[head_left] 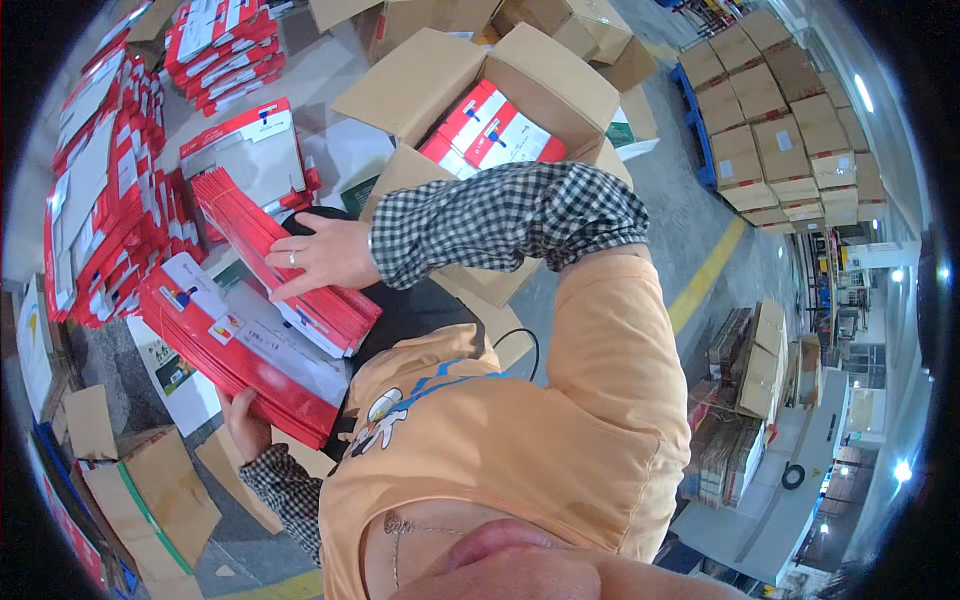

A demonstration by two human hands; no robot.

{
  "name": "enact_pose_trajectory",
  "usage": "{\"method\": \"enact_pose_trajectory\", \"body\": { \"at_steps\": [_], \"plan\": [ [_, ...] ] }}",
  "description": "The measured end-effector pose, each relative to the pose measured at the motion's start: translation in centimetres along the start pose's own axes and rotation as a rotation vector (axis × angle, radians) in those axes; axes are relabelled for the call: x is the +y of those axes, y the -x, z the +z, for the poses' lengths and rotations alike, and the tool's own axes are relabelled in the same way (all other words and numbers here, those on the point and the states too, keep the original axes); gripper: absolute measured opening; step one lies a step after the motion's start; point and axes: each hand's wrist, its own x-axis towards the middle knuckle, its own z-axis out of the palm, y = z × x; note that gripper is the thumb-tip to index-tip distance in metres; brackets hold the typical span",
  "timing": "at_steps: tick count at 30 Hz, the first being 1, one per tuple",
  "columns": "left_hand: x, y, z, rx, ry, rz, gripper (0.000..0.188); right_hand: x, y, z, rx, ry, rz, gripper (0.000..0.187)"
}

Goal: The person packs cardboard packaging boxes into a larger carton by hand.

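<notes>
My left hand [247,425] grips the outer edge of a thick stack of flat red-and-white packets [255,345], its fingers partly hidden beneath it. The top packet has a pale panel and a small blue mark. My right hand [325,255], with a ring on one finger, lies across a second bundle of red-edged packets [225,205] and holds it tilted on its edge, against the first stack. Both bundles are in front of my body, over a dark surface. Black-and-white checked sleeves cover both forearms.
An open cardboard box [550,80] holding red-and-white packets [490,130] stands beyond my right forearm. Tall packet piles [100,190] rise at the left, with another pile [225,50] farther off. Stacked cartons [780,130] sit on a blue pallet [692,130]. An empty carton [160,490] lies lower left.
</notes>
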Motion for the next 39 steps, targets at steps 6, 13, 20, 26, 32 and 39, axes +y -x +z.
{"method": "enact_pose_trajectory", "body": {
  "at_steps": [6, 13, 20, 26, 32, 39],
  "plan": [
    [1.2, 1.8, -0.4, 0.028, -0.075, 0.028, 0.065, 0.1, -2.6, -0.9, 0.035, -0.002, -0.097, 0.044],
    [-2.5, 2.7, -4.9, 0.151, 0.187, 0.165, 0.064, 6.1, -2.4, -9.2, 0.373, -0.267, -0.067, 0.046],
    [-1.8, 3.5, -3.6, 0.558, 0.193, 0.064, 0.068, 8.4, -3.4, -10.0, 0.516, -1.236, 0.666, 0.053],
    [-1.8, 3.3, -6.5, 0.372, 0.482, -0.130, 0.064, 3.3, -8.1, 9.7, 0.235, -1.193, 1.016, 0.070],
    [-0.8, 0.1, -4.4, 0.374, 0.118, -0.135, 0.057, 1.7, -3.2, 13.9, 0.183, -1.769, 0.914, 0.061],
    [15.0, -4.5, -1.3, 0.265, -0.234, 0.385, 0.055, 4.1, -0.7, -9.6, 0.609, -1.071, 0.714, 0.054]
  ]
}}
